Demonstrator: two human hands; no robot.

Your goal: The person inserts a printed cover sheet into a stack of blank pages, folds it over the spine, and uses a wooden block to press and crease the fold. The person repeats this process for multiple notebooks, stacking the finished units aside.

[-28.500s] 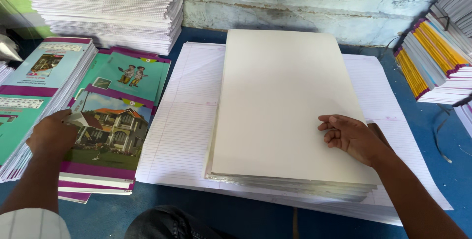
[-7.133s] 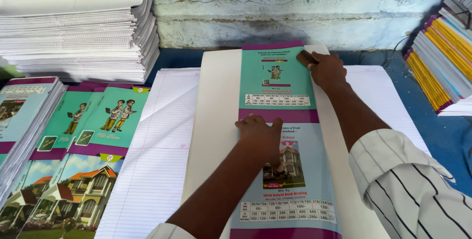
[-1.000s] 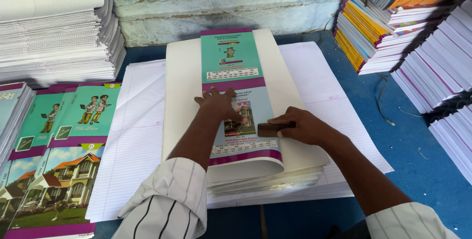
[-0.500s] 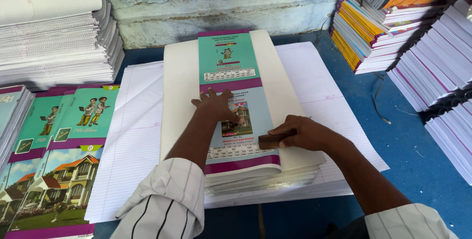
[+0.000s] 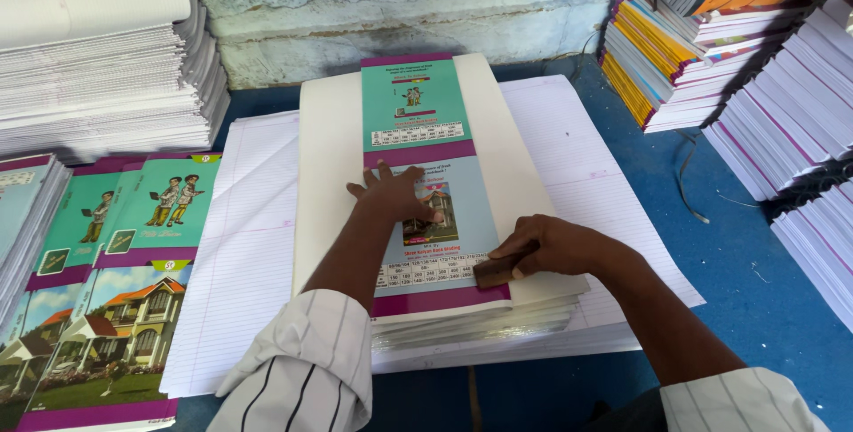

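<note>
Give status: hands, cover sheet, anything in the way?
Left hand flat on printed cover sheet. Right hand presses small brown block at the sheet's near right edge. Sheet lies on paper stack. Nothing in the way.

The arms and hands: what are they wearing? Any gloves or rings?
Both arms wear a white shirt with thin dark stripes, the cuffs pushed up near the elbows, so the forearms are bare. The left hand and right hand are bare: no gloves, and no rings or watch that I can see.

Open blue surface (image 5: 764,308) lies toward the right front corner — free passage there (a thin cable (image 5: 689,174) crosses it); notebook stacks (image 5: 800,112) wall the right edge, paper stacks (image 5: 98,68) the far-left corner.
</note>
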